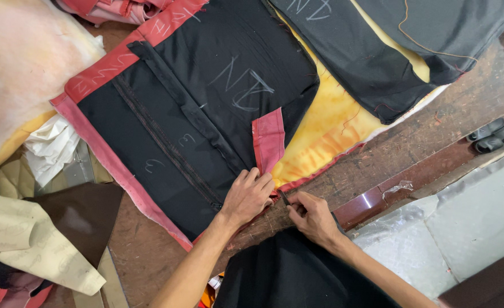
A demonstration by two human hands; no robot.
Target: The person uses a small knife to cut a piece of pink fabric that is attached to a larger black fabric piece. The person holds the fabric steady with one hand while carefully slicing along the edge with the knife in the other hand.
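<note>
We see L hand [249, 197] flat, fingers spread, pressing black-red cover [166, 131]; R hand [314, 217] pinching small dark tool [284, 198]; yellow foam [326, 125] just beside.

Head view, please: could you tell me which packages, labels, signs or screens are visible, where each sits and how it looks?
No packages, printed labels, signs or screens show.
Black fabric panel: table centre, red-edged, with pale chalk scribbles.
Second black panel: top right, over yellow foam, chalk-marked too.
Left hand presses the panel's near edge; right hand holds a small dark tool.
</note>
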